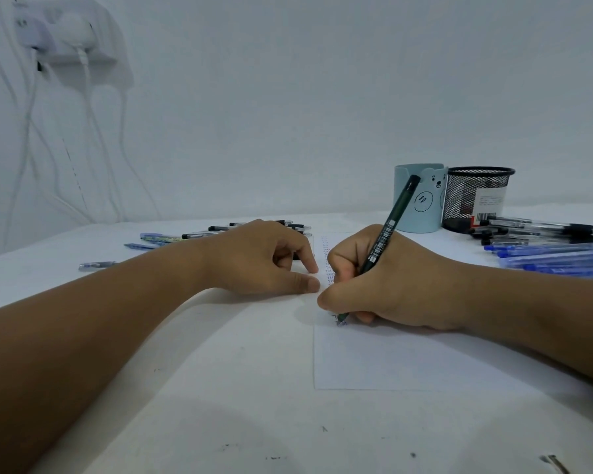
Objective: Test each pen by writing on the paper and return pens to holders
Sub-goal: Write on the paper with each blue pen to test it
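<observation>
Looks maybe midway: right hand (387, 282) grips a dark pen (387, 230) writing on the paper (408, 357), left hand (264, 258) loosely curled, empty, both holders (420, 200) at 1 o'clock look empty, pens (545, 244) loose.

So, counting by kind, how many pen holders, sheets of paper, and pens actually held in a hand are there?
Pen holders: 2 (blue bear cup, black mesh cup)
Sheets of paper: 1
Pens in a hand: 1, the dark green pen, gripped by the right hand
Total: 4
Loose pens lie in piles at both sides, too blurred to count.
</observation>
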### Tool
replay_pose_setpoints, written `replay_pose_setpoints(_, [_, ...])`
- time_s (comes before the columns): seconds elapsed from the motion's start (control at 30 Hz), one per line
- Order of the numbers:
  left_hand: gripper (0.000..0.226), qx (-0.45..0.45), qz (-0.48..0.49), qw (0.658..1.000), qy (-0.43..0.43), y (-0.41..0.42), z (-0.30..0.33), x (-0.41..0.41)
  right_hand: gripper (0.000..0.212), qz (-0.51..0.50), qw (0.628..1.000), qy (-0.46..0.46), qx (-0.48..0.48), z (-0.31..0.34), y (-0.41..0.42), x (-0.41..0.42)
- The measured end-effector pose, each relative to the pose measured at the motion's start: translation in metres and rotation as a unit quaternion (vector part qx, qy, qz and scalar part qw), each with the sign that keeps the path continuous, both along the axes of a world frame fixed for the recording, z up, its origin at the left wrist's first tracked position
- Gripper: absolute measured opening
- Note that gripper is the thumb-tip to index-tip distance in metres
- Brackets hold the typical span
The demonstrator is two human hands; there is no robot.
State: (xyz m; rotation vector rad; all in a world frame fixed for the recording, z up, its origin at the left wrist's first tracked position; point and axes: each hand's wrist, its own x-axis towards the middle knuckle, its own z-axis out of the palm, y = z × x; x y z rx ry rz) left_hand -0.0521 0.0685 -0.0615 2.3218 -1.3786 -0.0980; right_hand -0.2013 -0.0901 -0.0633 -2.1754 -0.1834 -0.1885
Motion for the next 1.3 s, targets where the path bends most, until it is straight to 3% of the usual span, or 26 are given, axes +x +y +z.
replay_pose_setpoints(0.53, [0.017,0.001,0.0,1.0,0.013,-0.0006,0.0007,0.0002,0.03,-0.019,0.996,-0.008,-0.089,0.0009,0.0008,-0.0031])
replay_pose_setpoints(0.67, [0.019,0.001,0.0,1.0,0.014,-0.0003,0.0002,0.0011,0.037,0.003,1.0,-0.001,-0.02,-0.0005,0.0009,-0.0021])
replay_pose_setpoints(1.07, [0.02,0.007,0.003,1.0,0.013,0.0001,0.0011,-0.0008,0.045,0.012,0.999,-0.003,0.039,-0.0008,0.0007,0.001])
replay_pose_setpoints(1.3, [0.021,0.005,0.003,1.0,0.012,0.0,0.0014,-0.0008,0.039,0.019,1.0,0.004,0.011,-0.0016,-0.0001,0.0014])
